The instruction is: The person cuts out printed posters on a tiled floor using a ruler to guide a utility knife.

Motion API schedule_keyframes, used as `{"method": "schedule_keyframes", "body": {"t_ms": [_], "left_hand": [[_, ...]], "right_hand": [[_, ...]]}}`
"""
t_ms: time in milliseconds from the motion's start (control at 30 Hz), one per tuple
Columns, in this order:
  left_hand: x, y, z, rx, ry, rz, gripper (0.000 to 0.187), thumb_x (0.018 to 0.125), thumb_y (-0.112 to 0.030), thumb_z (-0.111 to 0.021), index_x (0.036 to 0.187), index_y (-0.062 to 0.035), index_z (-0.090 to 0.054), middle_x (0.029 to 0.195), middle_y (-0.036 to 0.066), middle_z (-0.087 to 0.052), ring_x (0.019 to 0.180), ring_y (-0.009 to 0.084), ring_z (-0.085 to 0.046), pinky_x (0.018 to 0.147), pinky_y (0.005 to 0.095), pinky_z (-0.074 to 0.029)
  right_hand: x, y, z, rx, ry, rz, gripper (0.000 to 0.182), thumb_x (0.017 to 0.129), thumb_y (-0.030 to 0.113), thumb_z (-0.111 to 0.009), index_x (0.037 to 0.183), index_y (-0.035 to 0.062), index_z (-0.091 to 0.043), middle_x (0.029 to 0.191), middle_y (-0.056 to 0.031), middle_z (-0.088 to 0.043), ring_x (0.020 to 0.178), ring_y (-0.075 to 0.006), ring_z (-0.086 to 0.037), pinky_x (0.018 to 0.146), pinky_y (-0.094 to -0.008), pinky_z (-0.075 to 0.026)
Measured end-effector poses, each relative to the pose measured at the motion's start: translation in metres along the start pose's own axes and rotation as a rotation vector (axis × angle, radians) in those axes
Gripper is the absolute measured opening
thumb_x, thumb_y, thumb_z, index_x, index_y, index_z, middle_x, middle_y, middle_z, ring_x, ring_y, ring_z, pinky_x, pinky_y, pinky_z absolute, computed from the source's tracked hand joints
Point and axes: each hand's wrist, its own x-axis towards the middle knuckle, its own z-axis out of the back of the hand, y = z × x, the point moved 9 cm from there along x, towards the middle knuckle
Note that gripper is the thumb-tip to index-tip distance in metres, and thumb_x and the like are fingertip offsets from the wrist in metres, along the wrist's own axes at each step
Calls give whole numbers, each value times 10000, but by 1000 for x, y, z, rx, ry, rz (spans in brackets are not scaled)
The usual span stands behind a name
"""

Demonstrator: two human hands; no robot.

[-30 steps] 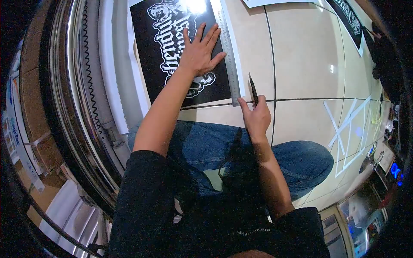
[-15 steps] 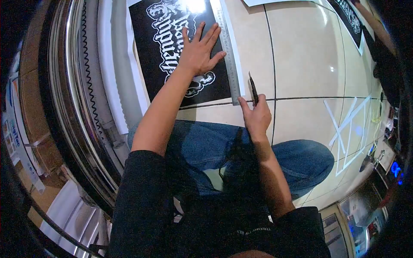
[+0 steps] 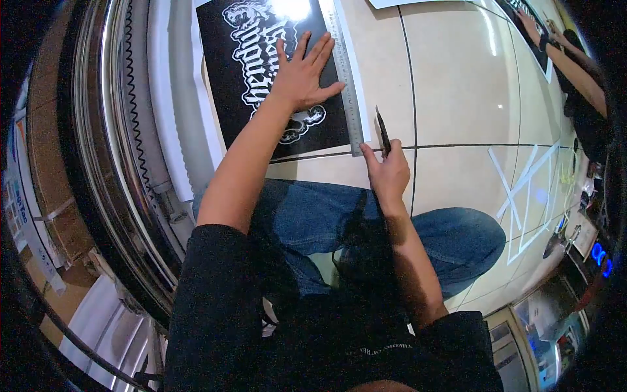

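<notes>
A black printed sheet (image 3: pixel 294 145) with white lettering and figures lies on the tiled floor, a white margin along its right side. Along that side runs a steel ruler (image 3: pixel 354 130). My left hand (image 3: pixel 304 81) presses flat on the print with fingers spread; its thumb and fingertips reach the ruler's edge. In my right hand (image 3: pixel 390 171) is a dark utility knife (image 3: pixel 383 134), its pointed tip directed away from me. The right thumb is at the ruler's near end; whether it touches is hard to tell.
Thin white strips (image 3: pixel 522 189) lie crossed on the floor at right. Another person's hand (image 3: pixel 529 29) rests by a second black print (image 3: pixel 516 8) at upper right. A long machine with metal rollers (image 3: pixel 111 130) and white material (image 3: pixel 175 98) stands at left.
The other person's hands and forearms have come into view over the print at upper right. My own hands stay nearly in place; the view has shifted slightly.
</notes>
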Motion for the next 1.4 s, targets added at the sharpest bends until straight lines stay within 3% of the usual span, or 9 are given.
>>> {"method": "schedule_keyframes", "body": {"t_ms": [67,133,333,600,700,767,867,1100,1400], "left_hand": [[1,-1,3,-26,11,-4,1071,791,-835,-465,1578,-155,-208,1649,15,-182,1517,339,-104,1114,736,10],[1,-1,0,-43,96,-4,1333,594,-952,-527,1585,-139,-160,1655,49,-143,1518,359,-78,1102,751,19],[3,-2,-3,1,233,3,1512,446,-1003,-547,1588,-119,-98,1659,87,-95,1517,389,-29,1086,772,7],[3,-6,0,33,364,42,1552,443,-987,-574,1584,-80,-40,1664,101,-23,1515,391,32,1085,774,41],[5,-5,3,16,336,40,1555,440,-988,-575,1584,-82,-38,1662,98,-36,1515,388,33,1085,778,36],[3,-6,4,-3,320,30,1539,453,-978,-580,1583,-73,-60,1661,89,-61,1516,386,15,1080,785,20],[4,-8,7,-8,318,29,1519,464,-961,-595,1581,-66,-87,1663,79,-61,1516,391,-1,1084,781,12],[8,-16,22,5,426,97,1461,495,-846,-719,1578,-63,-128,1663,63,-86,1516,382,-60,1068,807,-73],[10,-20,23,76,439,82,1437,517,-859,-695,1572,-50,-150,1660,62,-103,1508,395,-106,1047,819,-120]], "right_hand": [[0,-1,-1,5,41,-28,531,835,517,-731,938,26,-557,796,-175,-652,726,-387,-648,643,-470,-502],[-1,-1,-1,36,-14,3,530,823,511,-747,911,28,-550,758,-158,-629,692,-365,-630,620,-457,-483],[-1,1,2,21,-42,22,531,823,503,-743,950,26,-547,804,-178,-647,729,-385,-643,635,-477,-493],[-1,3,3,17,45,5,542,848,495,-719,1029,16,-540,930,-228,-667,812,-422,-661,679,-501,-510],[8,14,11,203,14,47,453,928,403,-647,1115,3,-545,983,-247,-666,858,-434,-659,711,-506,-510],[23,37,18,385,-7,151,356,993,280,-534,1212,0,-536,1019,-264,-663,900,-447,-652,748,-520,-505],[62,80,17,250,-120,377,337,1014,215,-450,1269,9,-526,1003,-269,-660,903,-450,-649,766,-528,-506],[135,138,3,94,-105,390,220,924,101,-463,1089,-10,-556,959,-256,-665,884,-446,-661,770,-528,-529],[144,163,-3,-62,-82,416,246,924,136,-503,1104,-24,-554,969,-262,-662,859,-434,-685,733,-511,-554]]}}
